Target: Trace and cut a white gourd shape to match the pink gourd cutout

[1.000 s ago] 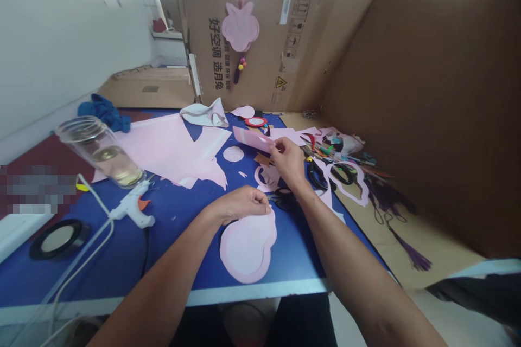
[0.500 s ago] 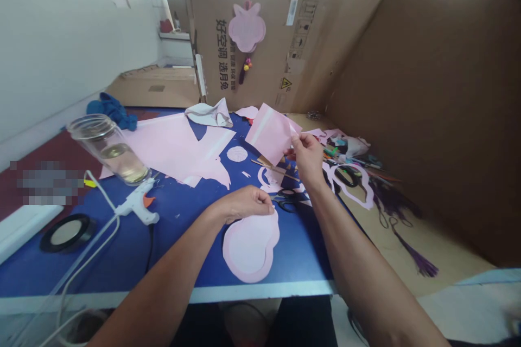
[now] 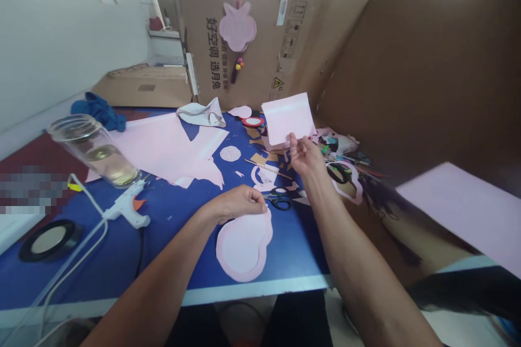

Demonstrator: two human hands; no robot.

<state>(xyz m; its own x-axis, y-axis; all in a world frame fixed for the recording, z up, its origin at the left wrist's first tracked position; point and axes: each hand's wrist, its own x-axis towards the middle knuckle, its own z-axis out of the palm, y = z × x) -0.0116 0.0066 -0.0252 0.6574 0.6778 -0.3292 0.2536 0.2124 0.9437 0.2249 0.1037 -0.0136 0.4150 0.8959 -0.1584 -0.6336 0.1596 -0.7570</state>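
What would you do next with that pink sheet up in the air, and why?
Probably lower the pink sheet toward the lobed pink cutout and lay it alongside. The right hand pinches the sheet by its bottom edge, up off the blue table, while the left hand, fingers curled, holds the cutout's top edge down near the table's front. Black scissors lie between the hands.

pink paper sheet [image 3: 288,116], upright, raised

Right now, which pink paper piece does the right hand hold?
The small rectangular pink sheet, pinched upright in the right hand; the rounded pink cutout lies flat at the left hand.
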